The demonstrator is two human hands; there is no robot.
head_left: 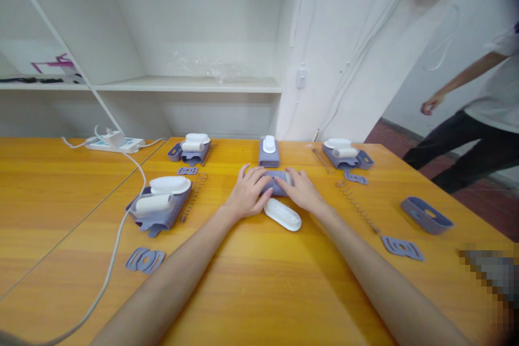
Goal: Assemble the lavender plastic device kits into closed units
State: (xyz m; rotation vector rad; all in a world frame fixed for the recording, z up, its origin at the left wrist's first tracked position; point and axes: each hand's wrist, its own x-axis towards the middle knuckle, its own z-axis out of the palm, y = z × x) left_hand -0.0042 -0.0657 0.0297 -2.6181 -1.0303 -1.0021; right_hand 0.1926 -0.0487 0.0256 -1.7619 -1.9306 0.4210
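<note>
A grey-purple plastic housing (277,186) lies lengthwise on the table between my hands. My left hand (248,193) holds its left end, fingers over the top and thumb along the near side. At the other end, my right hand (303,190) grips it with the thumb on its face; the right fingers are partly hidden. Something pale shows at that end, beside the right thumb. Just in front lies a white oval cap (283,214) with a studded face, apart from both hands. Behind them stands another purple housing (269,160) with a white oval cap (269,144) on it.
Purple housings with white rollers and caps sit at the left (162,211), back left (194,154) and back right (343,157). Springs (359,208), flat purple plates (402,247) and a purple oval ring (426,216) lie around. A cable (117,248) crosses the left side. A person (490,92) stands right.
</note>
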